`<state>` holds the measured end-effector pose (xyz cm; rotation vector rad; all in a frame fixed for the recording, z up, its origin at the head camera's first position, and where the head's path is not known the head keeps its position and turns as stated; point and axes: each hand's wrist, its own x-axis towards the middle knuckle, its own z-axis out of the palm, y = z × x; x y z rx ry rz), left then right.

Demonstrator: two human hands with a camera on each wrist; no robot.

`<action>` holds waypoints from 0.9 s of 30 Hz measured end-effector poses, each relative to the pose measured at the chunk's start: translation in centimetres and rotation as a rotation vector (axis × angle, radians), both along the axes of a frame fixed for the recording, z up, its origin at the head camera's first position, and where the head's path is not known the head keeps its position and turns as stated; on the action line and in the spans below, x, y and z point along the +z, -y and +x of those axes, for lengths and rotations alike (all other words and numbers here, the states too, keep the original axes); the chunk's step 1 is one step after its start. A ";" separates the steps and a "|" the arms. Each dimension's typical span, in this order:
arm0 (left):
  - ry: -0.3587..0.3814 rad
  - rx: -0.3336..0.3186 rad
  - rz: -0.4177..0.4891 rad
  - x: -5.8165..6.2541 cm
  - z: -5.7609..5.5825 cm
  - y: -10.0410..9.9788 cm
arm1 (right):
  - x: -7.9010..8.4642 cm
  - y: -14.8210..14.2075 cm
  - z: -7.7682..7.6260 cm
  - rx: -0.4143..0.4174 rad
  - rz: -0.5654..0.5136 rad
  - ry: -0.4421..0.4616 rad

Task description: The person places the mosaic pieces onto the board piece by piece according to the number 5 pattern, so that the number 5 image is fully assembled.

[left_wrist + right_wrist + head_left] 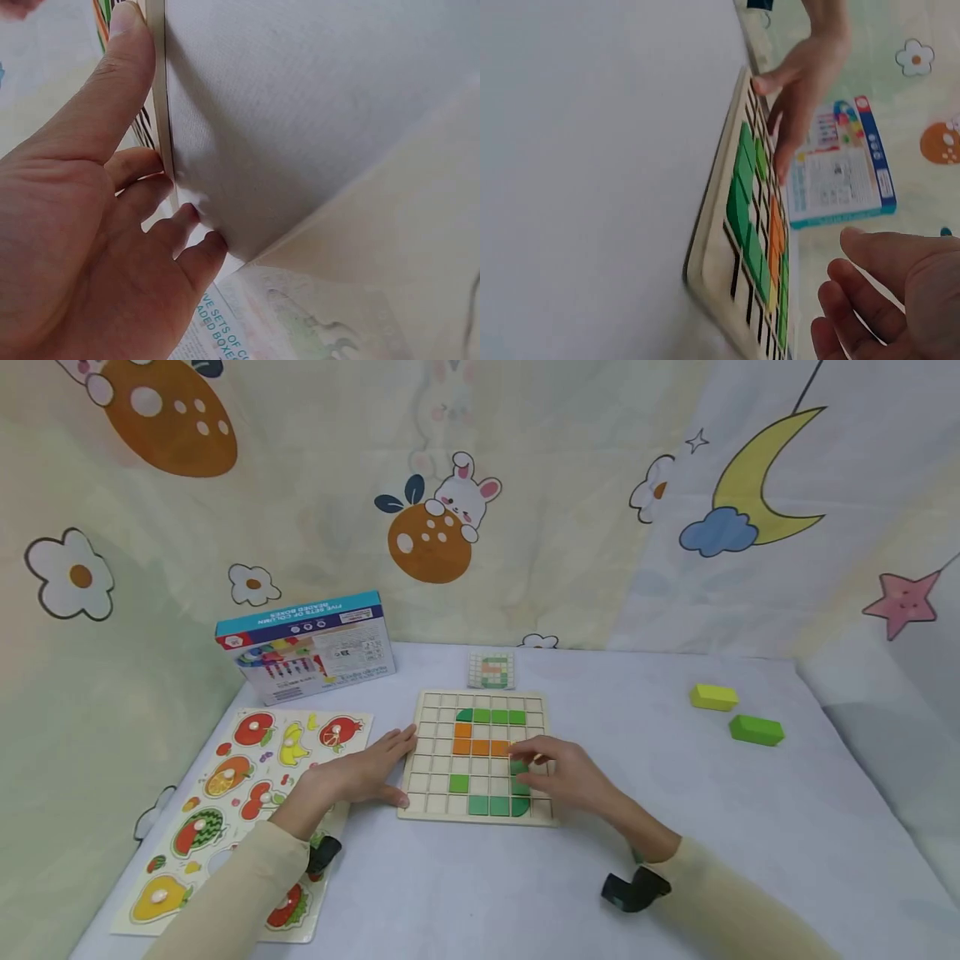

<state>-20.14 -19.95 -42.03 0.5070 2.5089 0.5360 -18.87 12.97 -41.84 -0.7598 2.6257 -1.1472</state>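
A wooden grid board (435, 810) lies on the table with green and orange tiles set in its squares, among them an orange row (481, 747) and a green row at the top (502, 717). My left hand (367, 770) rests along the board's left edge, thumb at the near corner, fingers fairly straight. Over the right side of the board hovers my right hand (566, 774), fingers loosely bent, thumb apart from them. In the right wrist view no piece shows between these fingers (855, 307). A small pattern card (491, 671) lies just behind the board.
A fruit puzzle board (176, 860) lies to the left, partly under my left forearm. Behind it stands a printed box (315, 652). Off to the right are a yellow block (714, 697) and a green block (756, 730). A patterned cloth (585, 568) hangs behind the table.
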 end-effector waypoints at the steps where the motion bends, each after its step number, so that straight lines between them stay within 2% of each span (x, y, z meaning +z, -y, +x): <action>1: -0.002 -0.003 -0.003 0.0 0.0 0.0 | 0.2 -1.5 0.2 -0.013 0.017 0.009; 4: -0.007 -0.011 -0.011 0.1 0.0 0.1 | 0.6 -6.1 1.0 -0.013 0.109 0.058; 8: -0.006 -0.017 -0.001 0.2 0.1 0.1 | 0.8 -11.1 2.4 0.049 0.254 0.125; 12: 0.000 -0.019 0.010 0.3 0.1 0.0 | 0.6 -14.2 4.3 0.076 0.282 0.142; 14: -0.002 -0.018 0.009 0.3 0.1 0.0 | 0.2 -14.9 5.0 0.084 0.262 0.114; 18: -0.005 -0.015 -0.002 0.4 0.1 0.0 | -0.8 -15.3 5.9 0.107 0.190 -0.002; 23: 0.002 -0.013 -0.004 0.4 0.1 0.0 | -2.0 -14.9 6.5 0.137 0.080 -0.150; 27: 0.007 -0.012 -0.001 0.3 0.0 0.0 | -2.6 -14.5 6.7 0.128 0.043 -0.229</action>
